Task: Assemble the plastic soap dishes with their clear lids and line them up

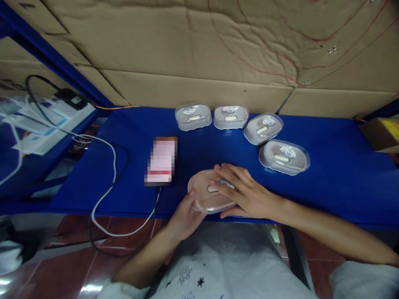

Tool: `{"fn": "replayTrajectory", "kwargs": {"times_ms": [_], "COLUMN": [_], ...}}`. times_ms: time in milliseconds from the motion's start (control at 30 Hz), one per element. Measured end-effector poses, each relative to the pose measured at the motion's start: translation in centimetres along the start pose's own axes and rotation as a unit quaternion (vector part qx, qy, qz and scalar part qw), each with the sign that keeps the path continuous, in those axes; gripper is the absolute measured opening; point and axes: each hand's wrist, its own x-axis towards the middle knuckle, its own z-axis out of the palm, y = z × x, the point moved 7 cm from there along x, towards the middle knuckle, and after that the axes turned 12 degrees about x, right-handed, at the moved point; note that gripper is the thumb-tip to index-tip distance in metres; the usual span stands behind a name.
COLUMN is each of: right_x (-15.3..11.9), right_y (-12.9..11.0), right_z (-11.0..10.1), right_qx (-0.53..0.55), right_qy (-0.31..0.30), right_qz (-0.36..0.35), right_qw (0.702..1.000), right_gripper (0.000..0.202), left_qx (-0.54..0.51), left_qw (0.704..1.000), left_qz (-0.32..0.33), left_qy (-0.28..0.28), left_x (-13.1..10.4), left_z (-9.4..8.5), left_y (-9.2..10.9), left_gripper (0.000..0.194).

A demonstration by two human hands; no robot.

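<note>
A pinkish oval plastic box (201,197) with a clear lid is at the front edge of the blue table, before my body. My left hand (187,214) grips its left end, the thumb over the rim and the other fingers beneath, mostly out of sight. Across the right part of the lid lies my right hand (241,191), its fingers bent over the top and its thumb by the near edge. It partly covers a round label (227,183) and a pale oblong piece (212,188) in the lid.
Several similar grey oval boxes (230,118) with clear lids form an arc behind and to the right. A phone (162,160) with cables lies left. A power strip (59,131) sits further left. Cardboard (149,54) walls the back; a carton (378,135) stands at right.
</note>
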Motion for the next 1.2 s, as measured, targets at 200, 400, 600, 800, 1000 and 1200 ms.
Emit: {"fn": "replayTrajectory", "kwargs": {"times_ms": [200, 400, 600, 800, 1000, 1200], "right_x": [0.1, 0.1, 0.1, -1.1, -2.4, 1.7], "right_y": [0.0, 0.1, 0.5, 4.4, 6.1, 9.6], "right_z": [-0.8, -0.4, -0.5, -2.1, -3.8, -5.4], "right_qx": [0.043, 0.063, 0.053, -0.042, -0.160, -0.091], "right_qy": [0.013, 0.018, -0.005, 0.000, -0.007, -0.005], "right_qz": [0.025, 0.016, 0.026, 0.147, 0.200, 0.252], "right_qw": [0.999, 0.998, 0.998, 0.988, 0.967, 0.963], "right_gripper": [0.079, 0.081, 0.083, 0.079, 0.074, 0.083], "left_qx": [0.039, 0.055, 0.077, 0.180, 0.345, 0.383], "left_qw": [0.999, 0.998, 0.997, 0.970, 0.910, 0.897], "left_qz": [-0.003, 0.010, -0.009, 0.155, 0.228, 0.221], "left_qy": [-0.008, -0.002, 0.024, 0.057, 0.029, 0.004], "left_x": [0.1, 0.1, 0.3, -0.1, -1.5, -1.6], "left_z": [0.2, 0.6, -0.2, -0.4, 1.0, 1.4], "left_y": [-0.4, -0.2, -0.7, 0.9, 1.8, 1.4], "left_gripper": [0.070, 0.076, 0.076, 0.059, 0.052, 0.041]}}
